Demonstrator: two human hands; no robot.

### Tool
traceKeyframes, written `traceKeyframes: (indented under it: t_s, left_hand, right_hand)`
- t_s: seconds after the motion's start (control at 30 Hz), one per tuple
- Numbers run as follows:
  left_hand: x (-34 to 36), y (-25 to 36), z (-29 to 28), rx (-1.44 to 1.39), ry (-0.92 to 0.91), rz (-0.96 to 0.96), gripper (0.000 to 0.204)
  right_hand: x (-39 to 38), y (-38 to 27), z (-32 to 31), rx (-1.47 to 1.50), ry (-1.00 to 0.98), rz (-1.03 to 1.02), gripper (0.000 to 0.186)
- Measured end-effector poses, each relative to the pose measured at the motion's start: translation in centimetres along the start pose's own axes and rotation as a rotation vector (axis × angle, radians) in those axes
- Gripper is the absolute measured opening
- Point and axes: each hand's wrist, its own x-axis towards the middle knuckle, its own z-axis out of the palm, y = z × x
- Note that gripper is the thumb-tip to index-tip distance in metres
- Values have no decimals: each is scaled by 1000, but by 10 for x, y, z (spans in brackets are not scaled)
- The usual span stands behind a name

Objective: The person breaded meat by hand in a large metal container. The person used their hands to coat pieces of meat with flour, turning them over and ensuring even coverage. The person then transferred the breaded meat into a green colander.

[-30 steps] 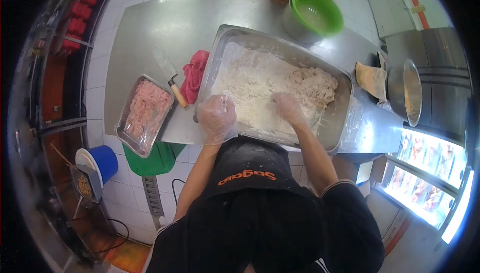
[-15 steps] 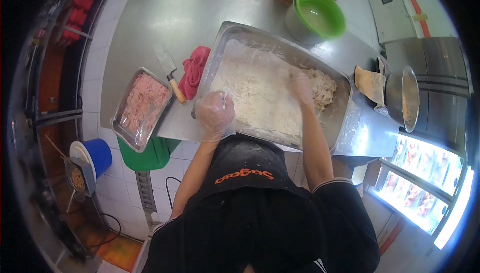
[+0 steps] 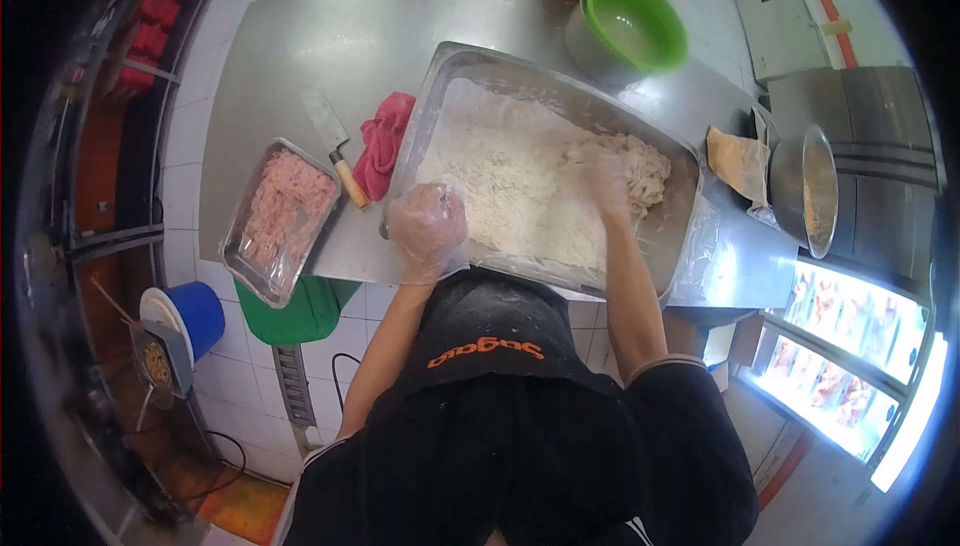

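A deep rectangular metal tray (image 3: pixel 684 236) holds a bed of white flour (image 3: pixel 500 166). At its right end lies a heap of flour-coated pieces (image 3: pixel 645 171). My left hand (image 3: pixel 428 226), in a clear plastic glove, is closed around the tray's near left corner. My right hand (image 3: pixel 603 174) is down in the flour beside the heap; motion blur hides its fingers. To the left, a smaller metal tray (image 3: pixel 232 256) contains pale pink raw meat pieces (image 3: pixel 285 206).
A knife (image 3: pixel 345 174) and a red cloth (image 3: pixel 384 146) lie between the trays. Behind stands a green basket (image 3: pixel 665 41) in a pot. At right are a tan cloth-like piece (image 3: pixel 737 158) and a metal bowl (image 3: pixel 818 191). Below the table's left edge sits a green bin (image 3: pixel 290 318).
My right hand stays in the flour near the heap, slightly shifted and still blurred. My left hand keeps its place at the tray corner. The whole view has shifted slightly.
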Motion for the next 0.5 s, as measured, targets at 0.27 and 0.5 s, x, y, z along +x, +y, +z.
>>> traceKeyframes:
  t_s: [0.27,0.5]
  left_hand:
    - [5,6,-3,68,-28,-22,10]
    - [10,12,-10,90,-83,-48,10]
  right_hand:
    - [78,35,-156,148,-405,327,19]
    - [20,-65,-48,472,-625,238,35]
